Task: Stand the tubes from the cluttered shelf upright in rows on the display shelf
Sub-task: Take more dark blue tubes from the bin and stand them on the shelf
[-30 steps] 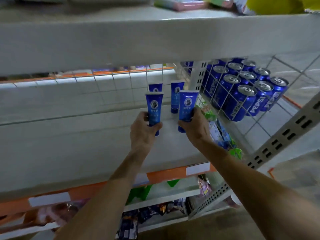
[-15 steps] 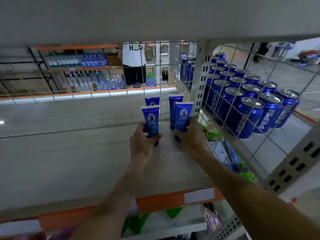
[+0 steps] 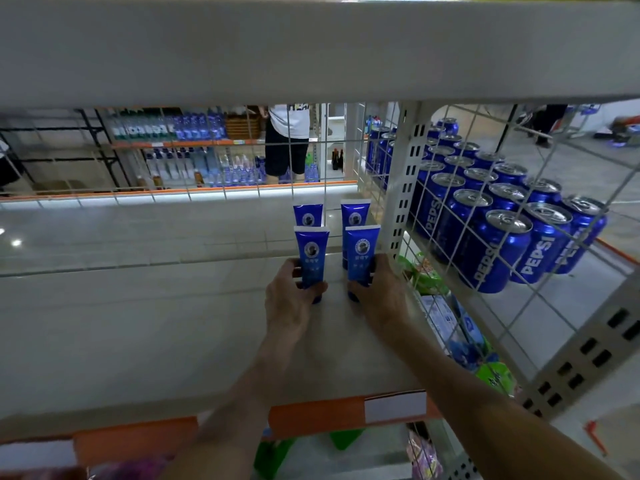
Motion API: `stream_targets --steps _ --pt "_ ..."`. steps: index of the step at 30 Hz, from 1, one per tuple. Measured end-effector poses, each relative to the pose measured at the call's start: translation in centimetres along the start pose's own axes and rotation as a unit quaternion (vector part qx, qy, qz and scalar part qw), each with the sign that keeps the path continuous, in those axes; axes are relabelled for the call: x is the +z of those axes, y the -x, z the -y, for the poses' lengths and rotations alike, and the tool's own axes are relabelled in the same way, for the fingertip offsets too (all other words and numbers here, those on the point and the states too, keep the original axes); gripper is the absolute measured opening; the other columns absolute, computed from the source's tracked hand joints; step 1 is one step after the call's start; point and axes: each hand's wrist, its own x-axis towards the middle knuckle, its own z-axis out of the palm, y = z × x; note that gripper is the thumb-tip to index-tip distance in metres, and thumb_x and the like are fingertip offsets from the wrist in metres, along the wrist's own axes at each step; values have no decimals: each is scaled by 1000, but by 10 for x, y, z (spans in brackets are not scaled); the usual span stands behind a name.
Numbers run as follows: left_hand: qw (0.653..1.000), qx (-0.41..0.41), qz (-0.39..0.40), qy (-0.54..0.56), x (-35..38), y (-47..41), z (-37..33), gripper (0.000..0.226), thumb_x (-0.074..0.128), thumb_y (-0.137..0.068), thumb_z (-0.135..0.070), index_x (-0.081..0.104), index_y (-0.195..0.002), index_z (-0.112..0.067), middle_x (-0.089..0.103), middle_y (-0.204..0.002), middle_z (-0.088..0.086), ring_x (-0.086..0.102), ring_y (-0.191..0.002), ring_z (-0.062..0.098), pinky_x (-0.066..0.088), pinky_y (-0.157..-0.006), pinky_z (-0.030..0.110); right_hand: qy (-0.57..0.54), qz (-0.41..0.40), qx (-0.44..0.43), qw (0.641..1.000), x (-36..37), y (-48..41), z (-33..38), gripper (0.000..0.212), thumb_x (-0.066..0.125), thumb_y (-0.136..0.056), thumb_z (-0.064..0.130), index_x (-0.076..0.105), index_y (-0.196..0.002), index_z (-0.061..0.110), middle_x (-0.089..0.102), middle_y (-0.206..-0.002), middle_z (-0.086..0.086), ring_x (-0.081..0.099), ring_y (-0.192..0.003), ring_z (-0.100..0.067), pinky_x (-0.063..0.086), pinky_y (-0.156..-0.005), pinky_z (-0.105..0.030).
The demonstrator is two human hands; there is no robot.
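Note:
Four blue tubes stand upright, cap down, on the white display shelf [image 3: 138,323], near its right end. My left hand [image 3: 289,299] grips the front left tube [image 3: 311,258] low down. The front right tube [image 3: 361,252] is held near its cap by my right hand [image 3: 381,296]. Right behind these stand the back left tube [image 3: 307,214] and the back right tube [image 3: 355,213], untouched. Both front tubes' caps rest on or just above the shelf; I cannot tell which.
A wire grid side panel [image 3: 485,237] and a perforated upright [image 3: 401,188] close the shelf's right end. Several Pepsi cans [image 3: 491,244] sit beyond it. A wire back grid [image 3: 207,161] stands behind. The upper shelf board [image 3: 311,53] hangs low overhead. A person [image 3: 287,140] stands in the far aisle.
Both hands have carried the two front tubes further in and down, close in front of the back pair. My view has dropped below the upper shelf board.

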Motion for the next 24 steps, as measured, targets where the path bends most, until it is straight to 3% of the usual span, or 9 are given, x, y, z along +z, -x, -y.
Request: stream_targets --steps 5,9,13,16,24 --pt "1000 8 -3 -14 3 -1 1 62 79 -77 -23 50 -131 -12 61 -127 7 62 -109 22 49 -85 28 -12 -12 -6 1000 4 -1 -2 44 69 -84 8 48 -122 13 60 -113 -2 60 -101 -17 55 -83 -36" --pt "1000 13 -17 -21 7 -6 1 63 79 -77 -24 50 -131 -13 60 -128 6 60 -112 23 50 -89 31 0 -4 -15 1000 4 -3 -4 42 68 -87 13 46 -123 18 56 -107 7 56 -96 -8 53 -80 -28" --pt "999 12 -23 -26 11 -11 2 63 79 -77 -24 50 -131 -13 60 -129 7 60 -113 23 51 -94 38 1 -14 -11 1000 6 -6 -4 45 67 -87 13 46 -126 17 59 -120 0 60 -107 -16 55 -88 -38" --pt "999 22 -19 -28 13 -13 4 63 79 -77 -23 49 -132 -12 60 -129 8 60 -113 23 50 -93 36 2 -16 -7 1000 8 -8 -5 47 67 -87 14 45 -128 17 59 -125 -2 60 -111 -19 54 -90 -39" --pt "999 25 -19 -23 11 -12 4 62 79 -77 -23 50 -131 -11 60 -129 7 61 -113 22 52 -93 37 25 -9 19 999 11 -10 -11 46 68 -87 17 45 -127 15 58 -128 -5 58 -113 -20 48 -85 -29"
